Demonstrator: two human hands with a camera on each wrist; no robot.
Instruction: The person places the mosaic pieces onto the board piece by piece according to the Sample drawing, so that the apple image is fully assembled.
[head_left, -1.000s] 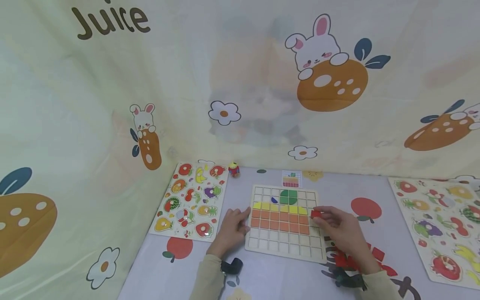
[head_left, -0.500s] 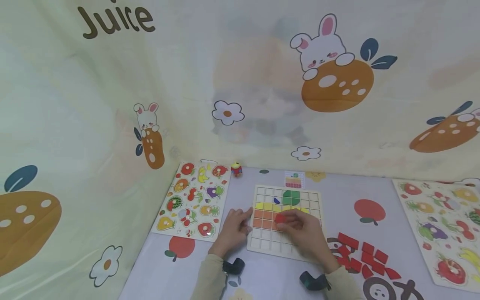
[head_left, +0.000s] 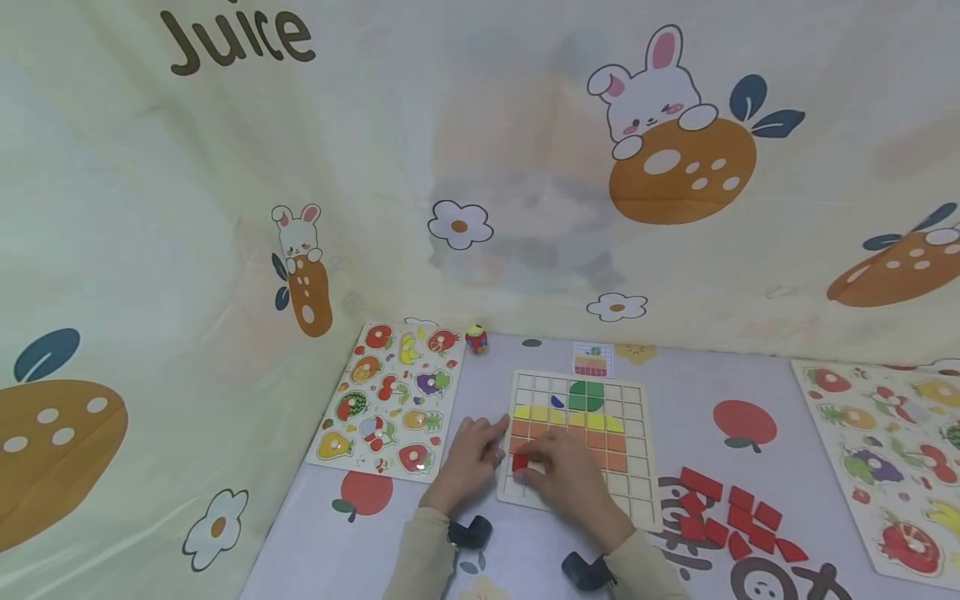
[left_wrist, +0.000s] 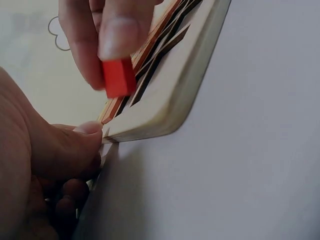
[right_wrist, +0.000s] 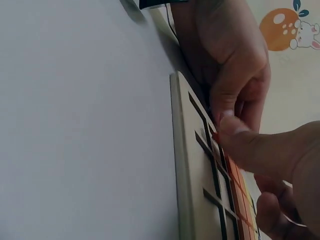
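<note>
A wooden grid board (head_left: pixel 637 508) lies flat on the table, with a green shape, a yellow row and orange rows filled in. My right hand (head_left: pixel 566 479) pinches a small red tile (head_left: pixel 520 462) over the board's near left cells; the red tile (left_wrist: pixel 119 77) hangs just above the grid between thumb and finger. My left hand (head_left: pixel 468 454) rests against the board's left edge (left_wrist: pixel 165 112), thumb (left_wrist: pixel 75 150) pressed to its corner. In the right wrist view the right thumb (right_wrist: pixel 250 150) hides the tile over the board (right_wrist: pixel 187 165).
A pile of loose red tiles (head_left: pixel 731 512) lies right of the board. Fruit peg puzzles sit at the left (head_left: pixel 390 400) and far right (head_left: pixel 892 450). A small pattern card (head_left: pixel 592 360) and a little toy (head_left: pixel 476 338) stand beyond the board by the printed curtain.
My right hand has carried the red tile from the board's right side leftward and nearer, down to the near left cells. The left hand has stayed at the board's edge.
</note>
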